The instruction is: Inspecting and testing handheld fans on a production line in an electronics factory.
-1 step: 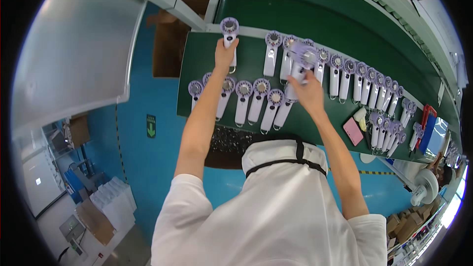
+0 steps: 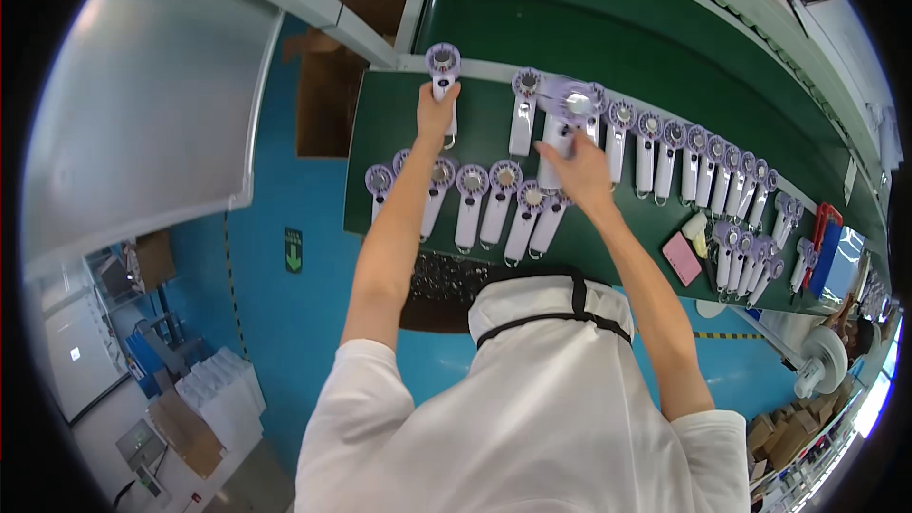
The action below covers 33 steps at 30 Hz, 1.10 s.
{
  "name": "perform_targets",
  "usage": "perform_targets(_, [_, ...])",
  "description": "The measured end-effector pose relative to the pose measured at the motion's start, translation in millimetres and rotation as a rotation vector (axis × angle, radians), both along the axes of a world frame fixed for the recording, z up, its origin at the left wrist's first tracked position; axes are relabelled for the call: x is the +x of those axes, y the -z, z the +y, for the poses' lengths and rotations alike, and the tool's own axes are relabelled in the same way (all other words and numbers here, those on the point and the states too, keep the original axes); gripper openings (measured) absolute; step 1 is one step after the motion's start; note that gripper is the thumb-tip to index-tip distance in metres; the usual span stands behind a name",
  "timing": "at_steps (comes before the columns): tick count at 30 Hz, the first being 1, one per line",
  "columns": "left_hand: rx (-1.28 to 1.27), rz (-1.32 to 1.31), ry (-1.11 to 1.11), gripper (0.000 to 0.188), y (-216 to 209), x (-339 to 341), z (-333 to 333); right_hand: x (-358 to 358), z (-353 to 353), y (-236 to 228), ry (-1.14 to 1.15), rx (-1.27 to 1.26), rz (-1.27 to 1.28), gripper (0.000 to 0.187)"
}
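My left hand (image 2: 437, 114) is closed around the handle of a white handheld fan with a lilac round head (image 2: 443, 60), upright at the worktable's far left. My right hand (image 2: 583, 171) grips a second handheld fan (image 2: 557, 133) by its handle; motion blurs its head. This one hangs over the back row and partly covers the fans behind it. Just left of it lies another fan (image 2: 522, 123). In front, between my arms, a row of fans includes one with a silver disc (image 2: 471, 192); my left forearm hides part of that row.
More fans (image 2: 703, 171) run along the table's back edge to the right, with a cluster (image 2: 736, 256) nearer me. A pink rectangular item (image 2: 681, 258) lies beside them. Behind is a green conveyor belt (image 2: 570, 0). Cardboard boxes (image 2: 328, 100) stand past the left end.
My right hand has moved slightly left and toward me with its fan, and its thumb now sits farther left. My left hand keeps its hold. The whole view has shifted a little.
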<state>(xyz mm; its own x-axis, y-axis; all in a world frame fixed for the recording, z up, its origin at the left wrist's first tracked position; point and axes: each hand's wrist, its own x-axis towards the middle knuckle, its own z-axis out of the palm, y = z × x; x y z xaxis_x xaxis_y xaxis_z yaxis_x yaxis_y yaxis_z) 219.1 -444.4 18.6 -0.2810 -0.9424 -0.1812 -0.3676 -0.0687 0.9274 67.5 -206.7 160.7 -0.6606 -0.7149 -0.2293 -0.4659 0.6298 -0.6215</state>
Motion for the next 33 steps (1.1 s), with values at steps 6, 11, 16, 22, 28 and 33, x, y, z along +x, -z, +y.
perform_targets(6, [-0.003, -0.149, -0.023, 0.051, 33, -6, -2, 21, -121, 47, -0.017, 0.096, -0.12, 0.061])
perform_targets(11, [-0.288, -0.325, 0.025, 0.049, 42, 5, 11, 39, -144, 95, 0.03, 0.255, -0.121, 0.054])
perform_targets(16, [-0.298, -0.312, 0.078, 0.051, 21, -19, 32, 36, -136, 119, 0.106, 0.194, 0.024, 0.05])
perform_targets(22, [-0.247, -0.336, 0.099, 0.052, 30, -18, 37, 30, -126, 102, -0.068, 0.202, 0.053, 0.054])
perform_targets(28, [-0.582, -0.297, 0.053, 0.04, -34, 3, 48, 7, -23, 59, 0.059, -0.302, 0.073, 0.027])
perform_targets(33, [-0.125, -0.174, 0.339, 0.03, -89, 26, 159, 11, 98, 78, 0.27, -0.065, -0.167, 0.021])
